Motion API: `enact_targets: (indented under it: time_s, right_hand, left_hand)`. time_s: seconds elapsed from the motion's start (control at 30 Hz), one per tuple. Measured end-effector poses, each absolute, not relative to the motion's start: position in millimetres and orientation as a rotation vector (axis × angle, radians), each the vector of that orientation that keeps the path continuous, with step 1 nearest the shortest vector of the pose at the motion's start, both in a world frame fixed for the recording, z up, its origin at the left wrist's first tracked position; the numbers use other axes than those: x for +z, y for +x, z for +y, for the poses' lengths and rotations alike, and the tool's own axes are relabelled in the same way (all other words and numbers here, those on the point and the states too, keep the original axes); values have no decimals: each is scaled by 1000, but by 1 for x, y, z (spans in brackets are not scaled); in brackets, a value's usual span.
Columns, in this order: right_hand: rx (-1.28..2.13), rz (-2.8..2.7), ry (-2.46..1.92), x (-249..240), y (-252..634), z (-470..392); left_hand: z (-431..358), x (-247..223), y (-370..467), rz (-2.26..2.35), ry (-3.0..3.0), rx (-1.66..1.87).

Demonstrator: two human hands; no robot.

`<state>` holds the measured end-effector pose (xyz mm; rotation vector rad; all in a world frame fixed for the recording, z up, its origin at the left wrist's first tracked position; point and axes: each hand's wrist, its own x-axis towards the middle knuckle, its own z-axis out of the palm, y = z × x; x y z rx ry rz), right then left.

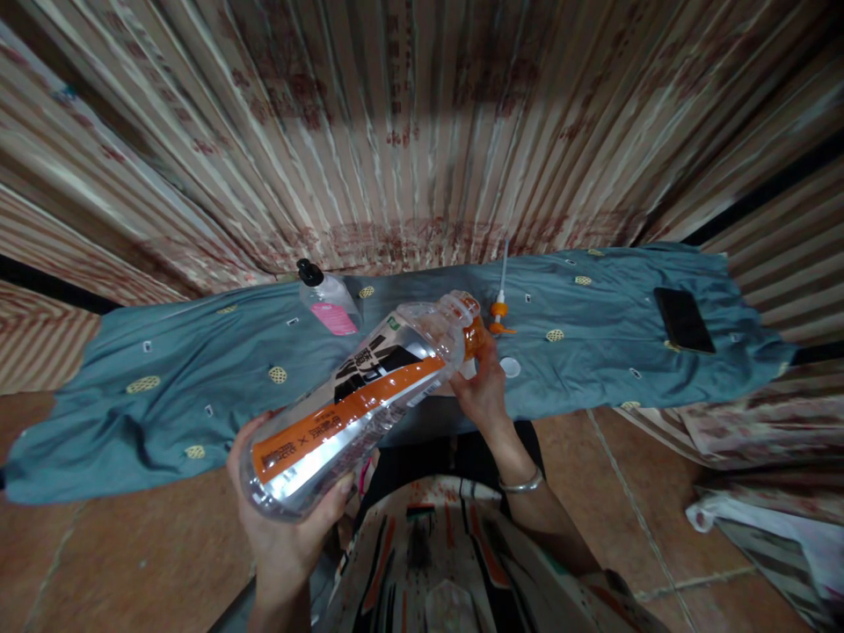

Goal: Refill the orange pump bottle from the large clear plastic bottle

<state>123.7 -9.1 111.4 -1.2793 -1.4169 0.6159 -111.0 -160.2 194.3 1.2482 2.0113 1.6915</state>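
A large clear plastic bottle (356,404) with a silver and orange label lies tilted across the middle of the view, its open neck toward the upper right. My left hand (283,527) is wrapped round the bottle's base. At the neck, my right hand (484,387) is closed on a small orange piece (473,338), partly hidden by the fingers and the neck. I cannot tell whether this piece touches the neck. An orange pump top (499,312) with a long pale tube lies on the cloth just beyond my right hand. Beside that hand is a small white disc (510,367).
A clear pump bottle (335,303) with a black top and pink label is on the teal patterned cloth (198,387), at the back left. Toward the right end lies a black phone (684,319). A striped curtain (396,132) hangs close behind the cloth-covered surface.
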Motion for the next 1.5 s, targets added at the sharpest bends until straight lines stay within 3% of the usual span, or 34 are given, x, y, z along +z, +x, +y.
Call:
enact_targets:
  time_s: [1.5]
  right_hand:
    - [611, -1409, -1288, 107, 123, -8]
  left_hand:
    - [-160, 197, -110, 2016, 1180, 1667]
